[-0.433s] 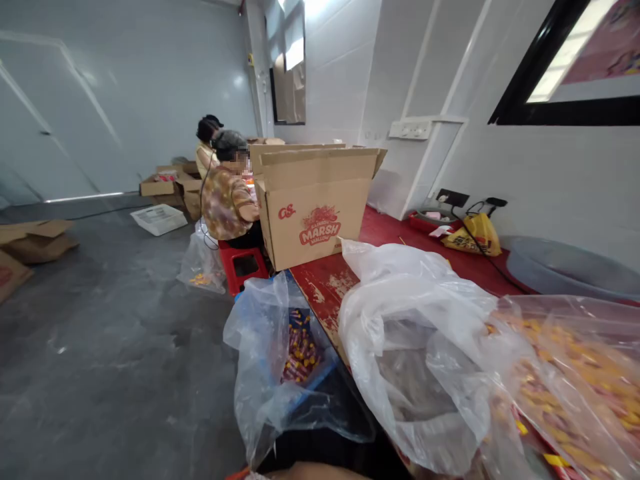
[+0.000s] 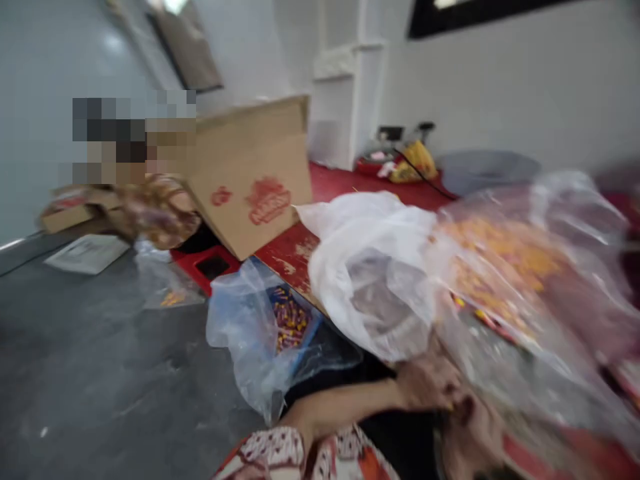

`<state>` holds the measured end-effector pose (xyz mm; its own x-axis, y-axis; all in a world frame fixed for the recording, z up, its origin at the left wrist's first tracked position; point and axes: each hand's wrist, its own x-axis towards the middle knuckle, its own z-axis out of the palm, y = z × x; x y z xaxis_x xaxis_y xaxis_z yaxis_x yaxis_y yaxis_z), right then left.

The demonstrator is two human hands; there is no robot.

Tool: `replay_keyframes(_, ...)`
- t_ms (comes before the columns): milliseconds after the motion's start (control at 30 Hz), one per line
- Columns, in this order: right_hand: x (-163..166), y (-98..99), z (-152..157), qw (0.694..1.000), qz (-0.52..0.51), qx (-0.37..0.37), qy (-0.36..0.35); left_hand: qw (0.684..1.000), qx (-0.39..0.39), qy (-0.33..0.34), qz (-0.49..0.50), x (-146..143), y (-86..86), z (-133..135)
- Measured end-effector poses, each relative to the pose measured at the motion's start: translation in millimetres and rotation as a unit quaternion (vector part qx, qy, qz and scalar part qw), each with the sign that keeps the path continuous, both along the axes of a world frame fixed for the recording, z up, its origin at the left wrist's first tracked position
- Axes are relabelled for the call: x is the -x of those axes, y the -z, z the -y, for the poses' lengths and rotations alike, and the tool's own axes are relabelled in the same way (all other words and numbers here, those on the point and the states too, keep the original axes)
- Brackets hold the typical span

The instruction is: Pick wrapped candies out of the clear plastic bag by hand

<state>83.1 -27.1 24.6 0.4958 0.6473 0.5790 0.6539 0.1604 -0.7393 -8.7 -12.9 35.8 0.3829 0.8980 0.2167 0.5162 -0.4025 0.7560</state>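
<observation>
A: Blurred view, but both hands are at the bottom edge. The left hand (image 2: 425, 385) comes in on a bare forearm from a patterned red-and-white sleeve (image 2: 300, 457), fingers curled at the lower lip of the clear plastic bag (image 2: 505, 293).

B: Gripping it?

A: Looks like the fingers are bunched on the crinkled film, though the smear makes it hard to be sure. The right hand (image 2: 467, 433) sits just below and beside the left, touching it; whether its fingers are clenched or loose, I cannot tell.

B: Where's that bag lying?

A: On the near end of the red table (image 2: 300, 250), slumped toward the person's lap. It's thin, glossy, wrinkled plastic, with a mass of small orange-yellow pieces (image 2: 500, 257) showing through. Against its left side, a milky white bag (image 2: 370, 267), puffed and folded, mouth gaping.

B: And off the table?

A: 1 more clear bag (image 2: 250, 327) sits on the grey floor (image 2: 100, 373) just beside the table's edge, draped over something blue, with little red-and-yellow wrapped sticks (image 2: 290, 320) inside.

B: Further back?

A: A big brown cardboard box (image 2: 250, 173) with red print stands on the table, flaps up. Another person in a mottled shirt (image 2: 155, 210) sits next to it near a red stool (image 2: 210, 267). A yellow bag (image 2: 415, 161) rests at the far end by the white wall.
</observation>
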Motion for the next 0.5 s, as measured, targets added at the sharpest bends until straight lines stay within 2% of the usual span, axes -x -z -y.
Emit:
replay_keyframes(100, -10.8, 19.4, 35.5, 0.993, 0.085, 0.061, 0.047, 0.997, 0.055, -0.016, 0.047, 11.5, -16.1, -7.1)
replay_keyframes(167, -12.3, 28.9, 37.2, 0.989, 0.091, 0.100, 0.053, 0.993, 0.101, -0.019, 0.063, 16.4, -14.3, -18.3)
replay_keyframes(267, -16.0, 39.5, 29.1, 0.992, 0.057, 0.095, 0.058, 0.979, 0.158, -0.068, 0.112, 23.8, -13.0, -29.6)
replay_keyframes(300, -16.8, 41.0, 27.7, 0.994, 0.043, 0.085, 0.053, 0.979, 0.153, -0.069, 0.116, 26.7, -15.4, -31.0)
replay_keyframes(367, -16.9, 40.8, 27.7, 0.997, 0.018, 0.066, 0.043, 0.990, 0.094, -0.044, 0.093, 31.2, -22.2, -31.4)
replay_keyframes(433, -15.8, 38.3, 29.7, 0.998, -0.003, 0.052, 0.042, 0.999, 0.001, -0.003, 0.032, 31.2, -27.1, -31.6)
replay_keyframes(500, -14.6, 35.2, 31.4, 0.998, -0.015, 0.035, 0.043, 0.995, -0.063, 0.049, -0.057, 26.2, -27.6, -35.6)
